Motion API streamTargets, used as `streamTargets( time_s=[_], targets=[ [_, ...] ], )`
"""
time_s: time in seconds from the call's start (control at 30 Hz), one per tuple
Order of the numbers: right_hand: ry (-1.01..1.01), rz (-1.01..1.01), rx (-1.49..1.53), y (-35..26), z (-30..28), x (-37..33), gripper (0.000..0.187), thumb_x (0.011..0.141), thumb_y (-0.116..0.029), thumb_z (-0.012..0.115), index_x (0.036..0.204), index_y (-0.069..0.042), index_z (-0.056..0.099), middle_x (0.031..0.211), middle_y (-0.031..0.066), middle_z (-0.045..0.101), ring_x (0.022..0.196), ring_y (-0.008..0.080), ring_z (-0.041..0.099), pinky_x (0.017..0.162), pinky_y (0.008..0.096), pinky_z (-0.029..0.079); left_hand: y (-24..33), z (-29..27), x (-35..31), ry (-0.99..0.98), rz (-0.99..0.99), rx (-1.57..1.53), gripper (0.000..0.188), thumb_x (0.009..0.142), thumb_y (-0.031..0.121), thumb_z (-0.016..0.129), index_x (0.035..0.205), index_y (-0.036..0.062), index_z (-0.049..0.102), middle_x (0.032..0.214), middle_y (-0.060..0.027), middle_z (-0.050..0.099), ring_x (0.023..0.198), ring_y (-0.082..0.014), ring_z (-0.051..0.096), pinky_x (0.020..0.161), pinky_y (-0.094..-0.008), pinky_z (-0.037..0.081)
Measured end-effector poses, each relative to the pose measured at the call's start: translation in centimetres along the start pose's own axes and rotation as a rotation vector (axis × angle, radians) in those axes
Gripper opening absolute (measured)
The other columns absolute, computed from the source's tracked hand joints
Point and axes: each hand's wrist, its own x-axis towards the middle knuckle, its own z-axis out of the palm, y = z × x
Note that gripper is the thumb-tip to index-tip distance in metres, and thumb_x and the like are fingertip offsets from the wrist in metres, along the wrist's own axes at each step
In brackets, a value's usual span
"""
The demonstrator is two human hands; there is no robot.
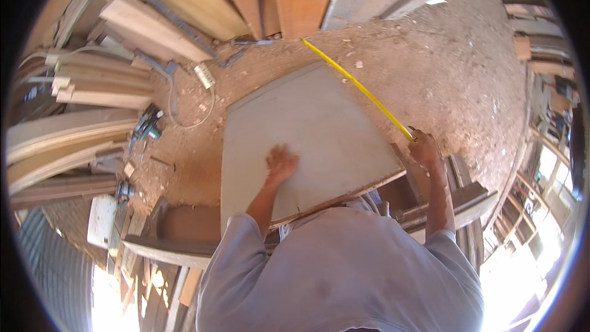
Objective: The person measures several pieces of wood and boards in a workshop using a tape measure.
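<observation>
A wide grey board lies in front of my body, its near edge against my waist. Over its left-middle part is my left hand, slightly smeared by motion, its fingers apart and nothing in them. Whether the palm touches the surface I cannot tell. Beyond the board's right edge, my right hand is closed round a tape measure, whose case is mostly hidden by the fingers. Its yellow blade runs out straight, away and to the left, its far end by the foot of an upright orange-brown panel.
Stacked planks and curved timbers fill the left side. A power tool and a white power strip with a cable lie on the dirt floor. Wooden beams stand under and beside the board.
</observation>
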Motion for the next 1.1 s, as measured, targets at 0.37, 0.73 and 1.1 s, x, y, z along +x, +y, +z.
streamTargets(
  time_s=[0.37, 0.73, 1.1],
  targets=[
    [-0.408, -0.323, -0.287, -10.1, 7.8, 9.0, 0.037, 0.082, -0.021, 0.058, 0.116, -0.016, 0.071, 0.125, 0.0202, 0.056, 0.115, 0.0383, 0.058, 0.099, 0.0461, 0.046, -25.2, -0.9, -4.3, 0.281, -0.626, -0.537, 0.061, 0.087, 0.044, 0.057, 0.129, -0.0006, 0.057, 0.13, -0.0261, 0.058, 0.125, -0.038, 0.053, 0.102, -0.0445, 0.042],
    [-0.545, -0.606, -0.41, -18.1, 15.8, 10.9, 0.035, 0.078, -0.015, 0.058, 0.11, -0.014, 0.073, 0.112, 0.0232, 0.059, 0.104, 0.0357, 0.06, 0.09, 0.0437, 0.051, -31.0, 2.9, 0.1, 0.5, -0.499, -0.635, 0.03, 0.084, 0.027, 0.06, 0.085, -0.0018, 0.068, 0.083, -0.0208, 0.07, 0.075, -0.0304, 0.068, 0.066, -0.0435, 0.049],
    [-0.546, -0.605, -0.434, -17.5, 16.2, 13.8, 0.034, 0.081, -0.012, 0.058, 0.112, -0.011, 0.072, 0.11, 0.0227, 0.058, 0.1, 0.0379, 0.061, 0.091, 0.0424, 0.051, -33.0, 6.4, 6.9, 0.588, -0.605, -0.747, 0.033, 0.086, 0.034, 0.062, 0.091, 0.0031, 0.072, 0.087, -0.0182, 0.071, 0.078, -0.0296, 0.068, 0.069, -0.0436, 0.051]
  ],
)
